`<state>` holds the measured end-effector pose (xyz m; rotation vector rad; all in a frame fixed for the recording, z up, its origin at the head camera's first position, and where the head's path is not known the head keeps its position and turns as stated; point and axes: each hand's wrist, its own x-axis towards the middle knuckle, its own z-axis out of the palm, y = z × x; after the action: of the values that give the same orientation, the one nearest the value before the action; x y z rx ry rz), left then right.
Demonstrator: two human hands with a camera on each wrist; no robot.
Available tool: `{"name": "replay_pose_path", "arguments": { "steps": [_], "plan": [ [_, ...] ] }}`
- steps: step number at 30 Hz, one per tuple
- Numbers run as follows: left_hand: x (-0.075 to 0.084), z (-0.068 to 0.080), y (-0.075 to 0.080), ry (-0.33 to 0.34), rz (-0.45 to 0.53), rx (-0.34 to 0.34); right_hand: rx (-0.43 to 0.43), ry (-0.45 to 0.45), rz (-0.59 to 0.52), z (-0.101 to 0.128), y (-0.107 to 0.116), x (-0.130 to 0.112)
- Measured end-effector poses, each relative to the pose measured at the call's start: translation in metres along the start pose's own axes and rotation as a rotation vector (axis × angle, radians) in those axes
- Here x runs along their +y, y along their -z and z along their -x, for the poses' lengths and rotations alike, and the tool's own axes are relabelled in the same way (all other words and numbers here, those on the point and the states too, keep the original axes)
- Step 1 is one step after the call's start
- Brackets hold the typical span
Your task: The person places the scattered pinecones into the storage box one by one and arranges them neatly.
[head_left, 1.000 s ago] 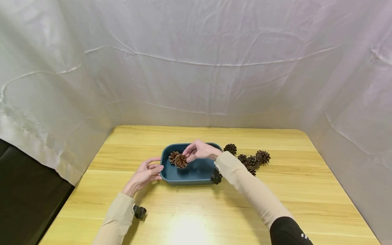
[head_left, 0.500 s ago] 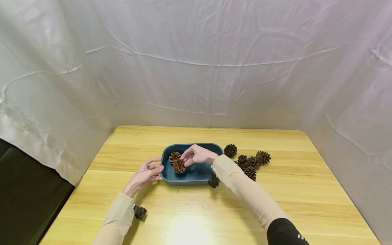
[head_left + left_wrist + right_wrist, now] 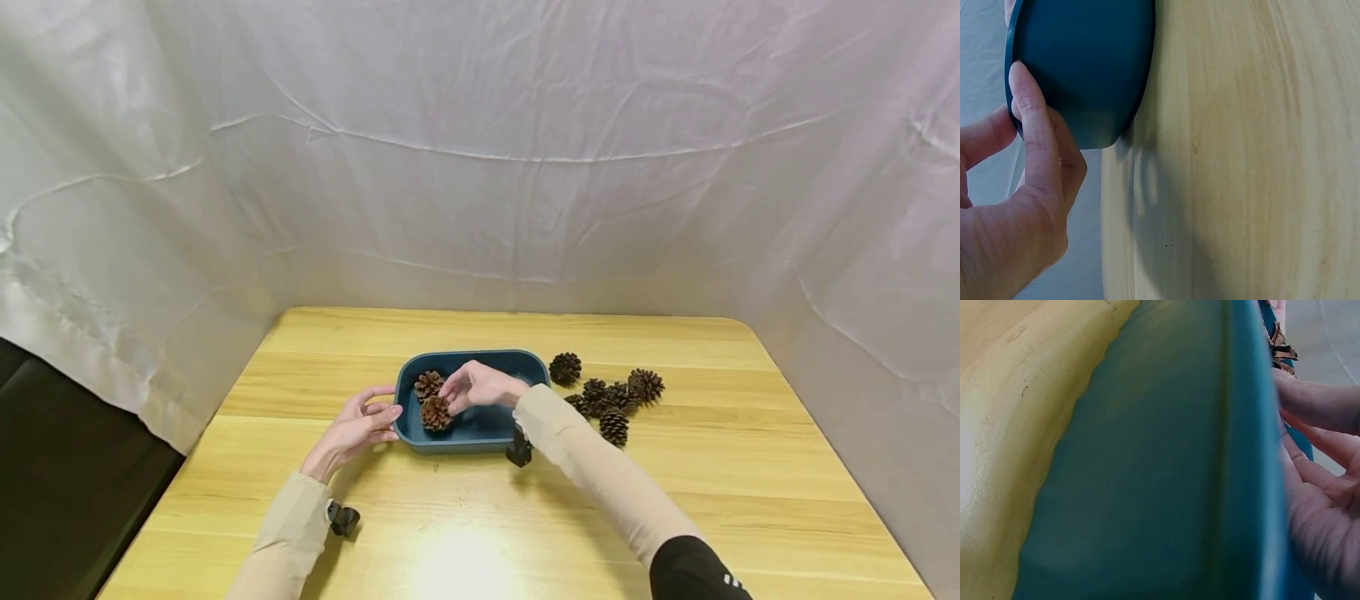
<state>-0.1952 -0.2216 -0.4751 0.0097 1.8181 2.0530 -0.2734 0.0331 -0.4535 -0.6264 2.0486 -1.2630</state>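
Both arms are covered by long, close-fitting beige sleeves that reach to the wrists. The left sleeve [image 3: 281,533] is seen on the near left, the right sleeve [image 3: 592,471] on the near right. Above the right sleeve, at the near edge, a black upper garment [image 3: 693,571] with small white markings is worn. A small black device is strapped under each wrist: the left wrist device [image 3: 342,518] and the right wrist device [image 3: 519,450]. The left hand [image 3: 352,429] and the right hand [image 3: 480,385] are bare, without gloves or rings.
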Motion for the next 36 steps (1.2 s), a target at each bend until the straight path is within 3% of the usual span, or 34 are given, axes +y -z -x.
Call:
{"name": "replay_pose_path", "arguments": {
  "steps": [25, 36],
  "plan": [
    [0.000, 0.000, 0.000, -0.002, -0.003, -0.004, 0.025, -0.003, 0.030, 0.001, -0.010, 0.005],
    [0.000, 0.000, 0.000, -0.003, -0.017, -0.004, 0.077, 0.014, 0.068, -0.002, -0.013, 0.009]
  ]
}}
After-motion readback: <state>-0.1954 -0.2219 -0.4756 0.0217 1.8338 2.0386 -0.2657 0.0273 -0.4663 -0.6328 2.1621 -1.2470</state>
